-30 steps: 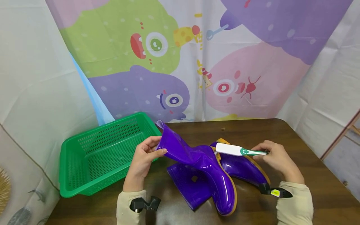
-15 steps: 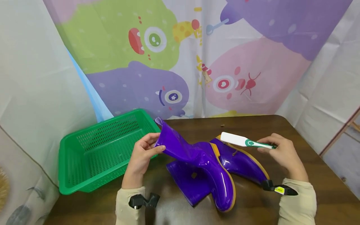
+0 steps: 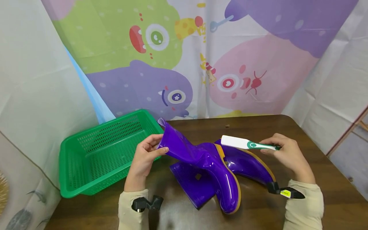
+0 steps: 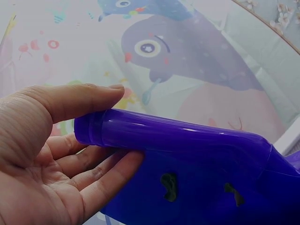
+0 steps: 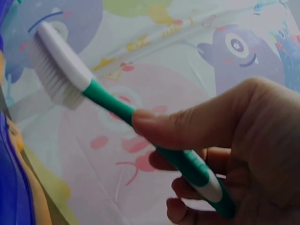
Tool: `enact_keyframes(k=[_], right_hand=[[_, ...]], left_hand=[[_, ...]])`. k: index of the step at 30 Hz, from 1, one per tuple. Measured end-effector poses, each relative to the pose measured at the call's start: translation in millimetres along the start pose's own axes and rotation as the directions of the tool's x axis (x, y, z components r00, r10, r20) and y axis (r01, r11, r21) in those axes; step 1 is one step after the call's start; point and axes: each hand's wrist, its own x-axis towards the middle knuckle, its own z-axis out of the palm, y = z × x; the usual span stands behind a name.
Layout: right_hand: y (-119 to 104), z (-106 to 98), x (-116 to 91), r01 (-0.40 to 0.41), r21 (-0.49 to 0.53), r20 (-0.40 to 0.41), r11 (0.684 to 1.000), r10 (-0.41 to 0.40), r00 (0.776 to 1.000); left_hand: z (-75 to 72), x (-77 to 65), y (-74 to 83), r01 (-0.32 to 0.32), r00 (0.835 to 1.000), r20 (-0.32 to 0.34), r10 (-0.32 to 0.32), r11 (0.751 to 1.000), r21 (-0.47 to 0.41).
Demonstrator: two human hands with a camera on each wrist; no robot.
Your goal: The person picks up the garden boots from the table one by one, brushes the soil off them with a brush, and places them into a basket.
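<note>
My left hand [image 3: 146, 156] pinches the top of a shiny purple rain boot [image 3: 227, 188] between thumb and fingers. The shaft slants up to the left, and the orange-edged sole faces right. In the left wrist view the shaft [image 4: 187, 140] shows two dark specks. Underneath lies a second purple boot [image 3: 247, 164], partly covered by the first, with a small brown piece on its shaft. My right hand [image 3: 287, 153] grips a scrub brush [image 3: 235, 142] by its green and white handle. White bristles [image 5: 54, 75] show in the right wrist view, held over the second boot near the first boot's heel.
A green perforated plastic basket [image 3: 112, 156] stands at the left of the brown wooden table [image 3: 258, 127]. Near the table's back edge lies a small brown scrap [image 3: 227, 126]. A cartoon-printed curtain [image 3: 161, 86] hangs behind the table.
My right hand lifted the brush off the boot's heel area and moved it right, then brought it slightly back left. My left hand keeps its hold on the boot's top.
</note>
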Motion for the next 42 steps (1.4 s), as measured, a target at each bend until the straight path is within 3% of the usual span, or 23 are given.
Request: enact_keyframes(k=[5, 10, 17, 31, 42], right_hand=[[-6.7, 6.3, 1.3, 0.025, 0.072, 0.034, 0.997, -0.028, 0.999], [-8.5, 15.0, 5.1, 0.017, 0.040, 0.115, 0.999, -0.021, 0.993], [-6.1, 21.1, 8.6, -0.077, 0.001, 0.180, 0.997, 0.076, 0.981], [-2.9, 18.5, 9.8, -0.035, -0.106, 0.105, 0.994, 0.046, 0.993], [-0.3, 14.3, 9.3, -0.010, -0.125, 0.055, 0.992, 0.017, 0.998]], left_hand=[[-0.4, 0.4, -1.0, -0.001, 1.000, 0.008, 0.001, 1.000, 0.000], [-0.6, -0.3, -1.7, 0.008, 1.000, 0.008, -0.009, 1.000, 0.013], [-1.1, -0.7, -2.8, 0.008, 1.000, 0.017, -0.008, 1.000, 0.012], [-0.5, 0.4, -2.0, 0.017, 1.000, 0.016, -0.017, 1.000, 0.020], [0.0, 0.1, -1.7, 0.019, 1.000, 0.012, -0.019, 0.999, 0.026]])
